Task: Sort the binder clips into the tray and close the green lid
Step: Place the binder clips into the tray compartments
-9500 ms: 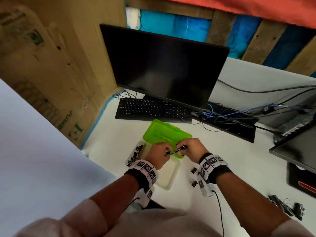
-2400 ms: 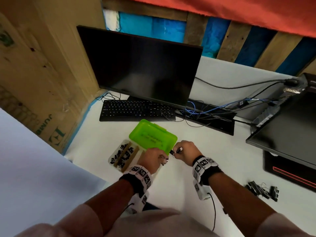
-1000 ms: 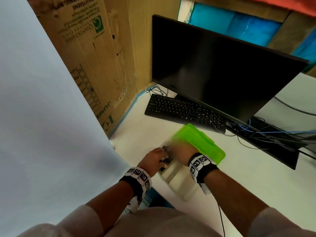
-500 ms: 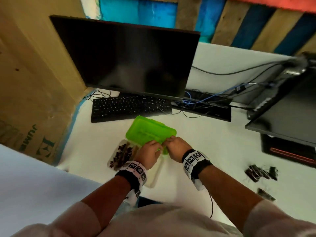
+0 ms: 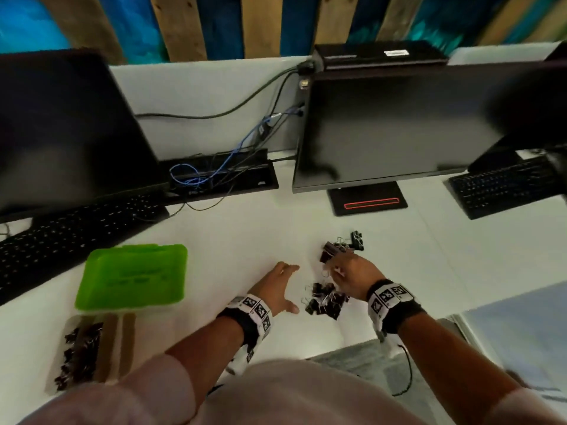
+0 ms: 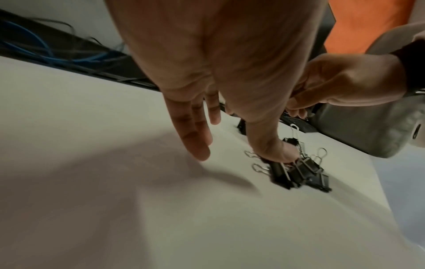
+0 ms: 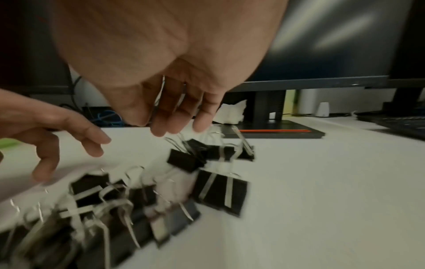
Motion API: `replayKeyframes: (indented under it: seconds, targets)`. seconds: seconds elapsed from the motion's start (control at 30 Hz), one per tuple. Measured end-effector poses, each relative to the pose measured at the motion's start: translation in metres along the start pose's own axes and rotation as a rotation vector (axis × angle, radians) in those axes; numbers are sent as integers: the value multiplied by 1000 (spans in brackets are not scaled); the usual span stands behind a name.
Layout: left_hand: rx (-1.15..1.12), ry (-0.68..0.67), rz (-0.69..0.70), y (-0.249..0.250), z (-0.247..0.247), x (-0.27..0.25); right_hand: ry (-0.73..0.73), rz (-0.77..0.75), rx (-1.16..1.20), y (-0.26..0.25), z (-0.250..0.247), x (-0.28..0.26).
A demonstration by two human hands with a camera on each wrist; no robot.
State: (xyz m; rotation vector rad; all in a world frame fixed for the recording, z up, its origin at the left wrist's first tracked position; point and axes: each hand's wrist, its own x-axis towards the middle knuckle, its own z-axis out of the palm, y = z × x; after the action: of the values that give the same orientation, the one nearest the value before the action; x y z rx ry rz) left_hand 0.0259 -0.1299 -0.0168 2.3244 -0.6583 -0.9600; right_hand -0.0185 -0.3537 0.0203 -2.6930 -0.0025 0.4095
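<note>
The green lid [image 5: 132,277] stands open at the far side of the clear tray [image 5: 58,342], whose left compartment holds several black binder clips [image 5: 79,351]. A loose pile of binder clips [image 5: 325,299] [image 6: 299,172] [image 7: 110,205] lies on the white desk to the right. My left hand [image 5: 287,288] [image 6: 236,149] [image 7: 69,154] is spread open just left of the pile, its thumb touching a clip. My right hand [image 5: 340,271] [image 6: 296,109] [image 7: 170,123] hovers over the pile with curled fingers pinching the wire handles of clips [image 7: 195,154]. More clips [image 5: 343,246] lie beyond it.
Two dark monitors [image 5: 61,133] [image 5: 399,127] stand at the back, each with a black keyboard [image 5: 61,237] [image 5: 506,185]. A cable box with blue wires [image 5: 214,176] sits between them. The monitor foot [image 5: 368,200] is beyond the clips. The desk's near edge [image 5: 352,345] runs under my right wrist.
Both hands have left the green lid and tray and moved right to the loose clip pile. The head view has swung right, so the tray now lies at the lower left.
</note>
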Motion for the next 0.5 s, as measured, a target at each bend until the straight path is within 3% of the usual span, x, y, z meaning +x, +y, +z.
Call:
replayKeyframes:
  seconds: [0.17, 0.23, 0.5]
  targets:
    - [32, -68, 62, 27, 27, 23, -308, 68, 16, 24, 7, -30]
    - [31, -56, 67, 35, 35, 28, -368, 73, -2, 25, 18, -31]
    - [69, 25, 51, 33, 41, 21, -228, 39, 23, 3, 56, -15]
